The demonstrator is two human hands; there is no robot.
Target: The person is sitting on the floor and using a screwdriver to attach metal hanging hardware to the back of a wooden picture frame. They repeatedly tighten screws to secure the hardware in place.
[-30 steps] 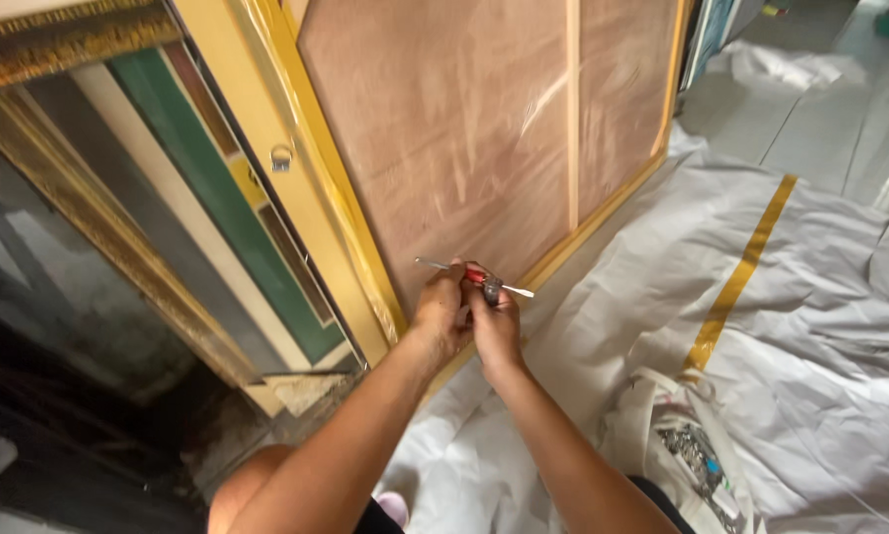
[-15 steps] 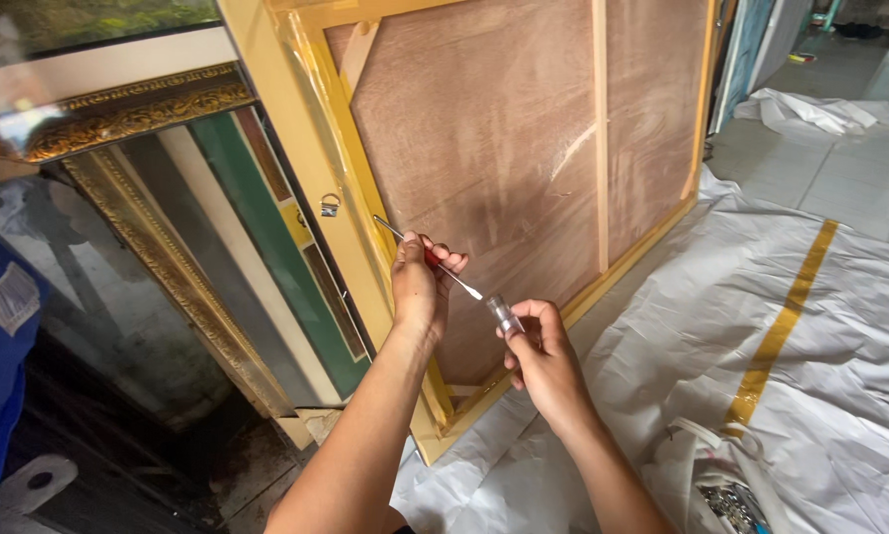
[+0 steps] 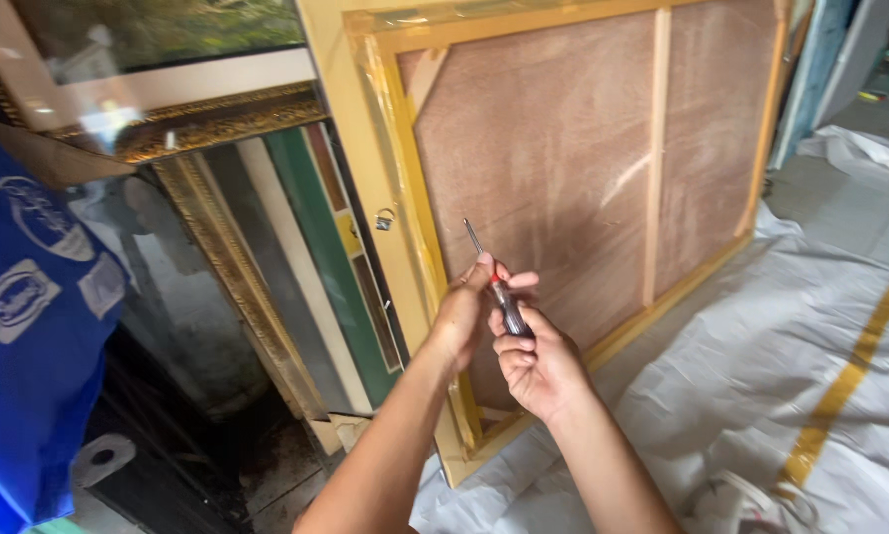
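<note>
Head view: both hands meeting on a screwdriver [image 3: 501,297] in front of a big frame's [image 3: 405,198] brown backing board [image 3: 553,168]

Left hand [image 3: 461,318] curled shut near the shaft, fingers [image 3: 484,265] closed on the red part of the handle; thin metal tip [image 3: 472,234] pointing up and left, toward the frame's left rail, apart from the wood

Right hand [image 3: 533,366] just below and touching, fingers wrapped shut round the dark lower handle

Small metal ring hanger [image 3: 384,220] on the cream outer edge, near the tip but clear of it

Gilt frame [image 3: 207,124] and green-edged frames [image 3: 306,218] stacked leaning at left; blue cloth [image 3: 29,326] at far left; white sheet [image 3: 781,366] with yellow tape strip [image 3: 850,376] on the floor at right

Judgement on doing it well: keep one hand steadying the shaft, the other driving; square the tip to the fixing before pushing; light pressure, so a slip does not gouge the board or the rail
</note>
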